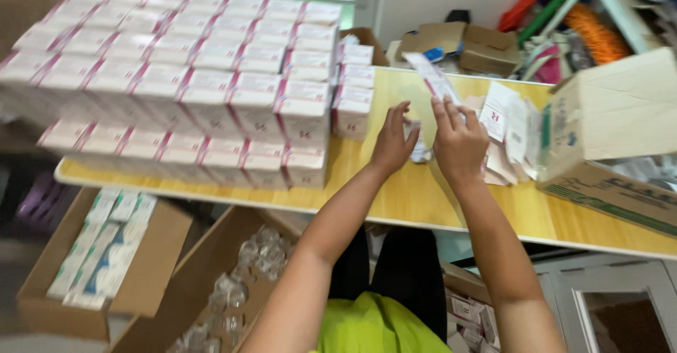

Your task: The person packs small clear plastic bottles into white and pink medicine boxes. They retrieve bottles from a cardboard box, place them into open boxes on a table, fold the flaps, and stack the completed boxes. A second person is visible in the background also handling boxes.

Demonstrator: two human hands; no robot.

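Observation:
Both my hands are raised over the yellow wooden table [416,198], close together. My right hand [460,140] grips a flat, unfolded white-and-pink carton [435,76] that sticks up and away from my fingers. My left hand [393,141] has its fingers spread and touches a small clear-wrapped item [421,150] held between the two hands; what it is stays blurred. A loose heap of flat white-and-pink cartons [509,131] lies just right of my right hand.
A big stack of white-and-pink boxes [190,78] fills the table's left half. An open cardboard box [613,134] stands at the right. Below the table sit a carton of blue-white packs [106,247] and a carton of clear small bottles [240,289]. Clutter lies beyond the far edge.

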